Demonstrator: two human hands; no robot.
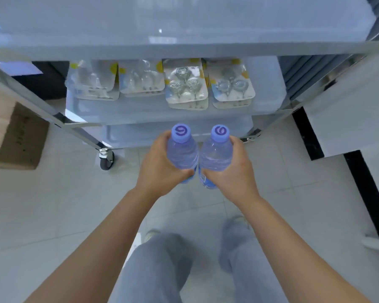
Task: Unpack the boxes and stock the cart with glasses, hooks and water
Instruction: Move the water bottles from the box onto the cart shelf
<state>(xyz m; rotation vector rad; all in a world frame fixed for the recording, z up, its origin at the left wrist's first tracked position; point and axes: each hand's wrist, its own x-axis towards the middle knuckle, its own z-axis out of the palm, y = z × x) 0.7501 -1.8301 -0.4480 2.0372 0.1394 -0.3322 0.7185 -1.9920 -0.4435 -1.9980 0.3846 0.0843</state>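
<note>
Two water bottles are being held upright, touching, just before the cart [79, 125]: left bottle [182, 154] grasped by the left hand [160, 169], right bottle [216, 153] by the right hand [232, 171], fingers wrapped round each. Hook packs [162, 84] are lying on the cart's middle shelf. Bottles are best being lowered level onto the bottom shelf [158, 132], likely one at a time.

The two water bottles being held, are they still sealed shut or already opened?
Capped. Both the left bottle and the right bottle have their purple caps on. Whether the seals are intact cannot be told.
</note>
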